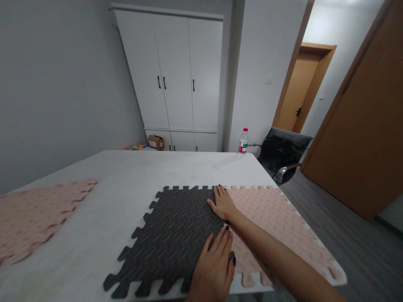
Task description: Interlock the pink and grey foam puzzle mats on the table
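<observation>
A right hand (224, 205), fingers nearly together, and a left hand (214, 262), fingers slightly apart, lie flat where a black interlocking foam mat (176, 230) meets a pink foam mat (267, 214) on the white table (151, 167), likely steadying the adjoining edges against lifting; neither hand grips.

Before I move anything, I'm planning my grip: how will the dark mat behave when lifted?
The dark mat will probably bend, being broad and thin. It looks like foam, so it's likely light for its size. Its ridged surface should help resist slipping.
</observation>
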`<state>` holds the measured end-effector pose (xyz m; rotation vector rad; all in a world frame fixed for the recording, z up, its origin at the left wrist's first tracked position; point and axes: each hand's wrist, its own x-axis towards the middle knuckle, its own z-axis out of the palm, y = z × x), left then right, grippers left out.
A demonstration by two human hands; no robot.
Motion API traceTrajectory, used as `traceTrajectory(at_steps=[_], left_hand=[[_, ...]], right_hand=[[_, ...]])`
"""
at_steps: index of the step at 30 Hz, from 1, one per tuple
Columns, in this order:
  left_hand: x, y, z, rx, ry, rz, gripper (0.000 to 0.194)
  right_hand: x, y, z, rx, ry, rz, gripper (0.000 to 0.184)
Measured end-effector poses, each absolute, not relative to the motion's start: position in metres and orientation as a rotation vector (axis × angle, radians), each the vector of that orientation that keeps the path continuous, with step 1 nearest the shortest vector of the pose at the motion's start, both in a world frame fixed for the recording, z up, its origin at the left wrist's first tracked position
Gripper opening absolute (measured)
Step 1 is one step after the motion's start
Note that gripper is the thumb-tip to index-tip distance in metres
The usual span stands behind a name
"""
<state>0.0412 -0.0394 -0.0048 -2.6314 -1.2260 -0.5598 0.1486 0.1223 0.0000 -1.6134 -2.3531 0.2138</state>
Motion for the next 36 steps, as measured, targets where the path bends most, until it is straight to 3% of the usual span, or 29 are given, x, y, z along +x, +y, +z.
traceTrajectory(at_steps=[13, 23, 36], left_hand=[[0.038, -0.040, -0.010, -2.621, -1.231, -0.515, 0.052], [0.042, -0.047, -0.003, -2.688, -1.372, -0.498, 0.050], [0.043, -0.046, 0.009, -2.911, -1.500, -0.506, 0.052]], right_hand=[[0.202, 0.068, 0.015, -1.388, -2.585, 0.227, 0.066], [0.219, 0.078, 0.007, -1.240, -2.538, 0.289, 0.050], [0.217, 0.050, 0.024, -1.245, -2.485, 0.111, 0.042]])
